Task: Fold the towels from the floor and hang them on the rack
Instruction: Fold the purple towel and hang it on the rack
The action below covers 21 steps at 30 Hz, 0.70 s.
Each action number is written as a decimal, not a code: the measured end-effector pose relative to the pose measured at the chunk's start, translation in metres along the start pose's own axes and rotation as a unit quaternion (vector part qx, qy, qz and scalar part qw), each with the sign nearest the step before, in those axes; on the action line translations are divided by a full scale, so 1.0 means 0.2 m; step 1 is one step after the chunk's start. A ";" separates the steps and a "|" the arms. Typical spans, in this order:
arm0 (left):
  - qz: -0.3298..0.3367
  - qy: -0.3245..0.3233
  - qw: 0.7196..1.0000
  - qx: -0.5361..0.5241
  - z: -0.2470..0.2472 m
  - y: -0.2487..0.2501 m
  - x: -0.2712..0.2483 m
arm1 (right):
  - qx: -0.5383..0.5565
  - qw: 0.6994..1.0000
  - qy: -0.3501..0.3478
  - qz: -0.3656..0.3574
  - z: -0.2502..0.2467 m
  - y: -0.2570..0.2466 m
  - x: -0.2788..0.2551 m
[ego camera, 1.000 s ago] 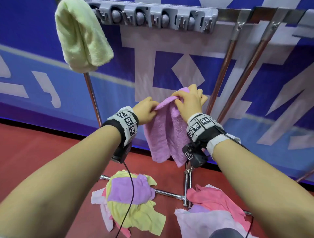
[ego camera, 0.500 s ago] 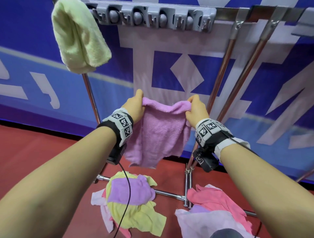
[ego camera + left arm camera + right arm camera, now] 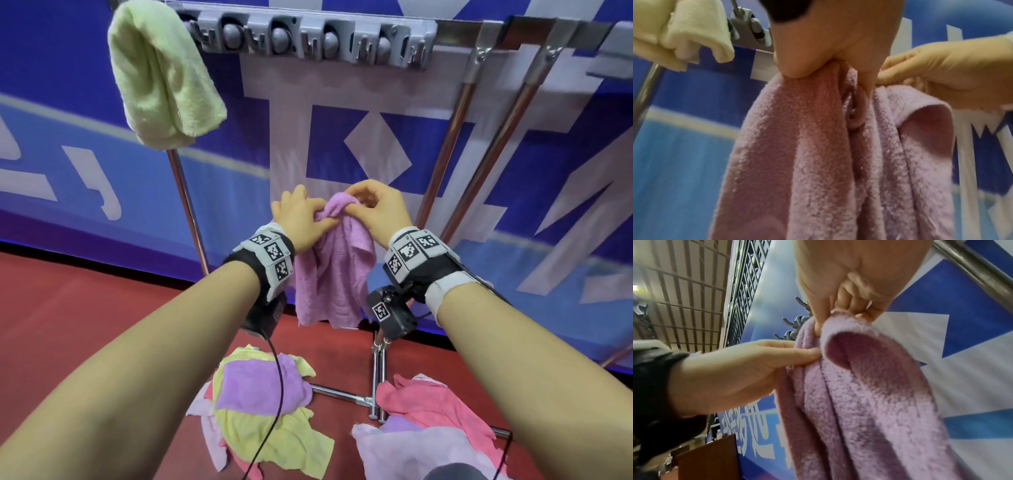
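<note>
Both hands' fingers [image 3: 320, 224] pinch purple towel [image 3: 334, 274] top.

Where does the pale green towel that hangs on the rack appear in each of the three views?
Head view: the pale green towel hangs at the upper left.
Left wrist view: it fills the upper left corner.
Right wrist view: it is not in the picture.
Shared landmark: the purple towel held by both hands shows in all three.

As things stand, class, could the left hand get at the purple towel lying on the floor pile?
Probably not yet: the left hand is busy pinching the held towel, and the floor towel lies well below.
</note>
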<state>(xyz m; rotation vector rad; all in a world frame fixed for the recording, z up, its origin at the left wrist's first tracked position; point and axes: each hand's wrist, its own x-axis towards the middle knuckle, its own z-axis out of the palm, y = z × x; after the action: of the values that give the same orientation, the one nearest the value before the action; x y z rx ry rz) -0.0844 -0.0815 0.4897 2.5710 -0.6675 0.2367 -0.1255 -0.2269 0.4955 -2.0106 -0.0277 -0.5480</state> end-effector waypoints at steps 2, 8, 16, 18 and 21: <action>-0.038 0.021 0.998 -0.037 0.00 0.02 0.03 | -0.027 0.999 -0.001 -0.020 -0.03 0.01 -0.01; -0.061 0.052 0.995 -0.055 -0.04 0.07 0.08 | -0.205 0.978 0.047 0.014 -0.06 0.10 -0.08; -0.037 0.078 0.996 -0.038 -0.08 0.04 0.08 | -0.163 0.973 0.086 0.136 0.07 0.06 -0.06; -0.028 0.081 0.996 -0.033 -0.08 0.02 0.08 | -0.104 0.977 0.119 0.147 0.11 0.04 -0.03; -0.013 0.089 0.995 -0.044 -0.08 -0.01 0.06 | -0.021 0.977 0.139 0.162 0.17 0.03 0.03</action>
<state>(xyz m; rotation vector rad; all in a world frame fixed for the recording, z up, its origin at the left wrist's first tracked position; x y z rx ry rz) -0.0730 -0.0770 0.5073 2.4381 -0.5643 0.4128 -0.1053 -0.2032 0.4795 -1.9098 0.4777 -0.6157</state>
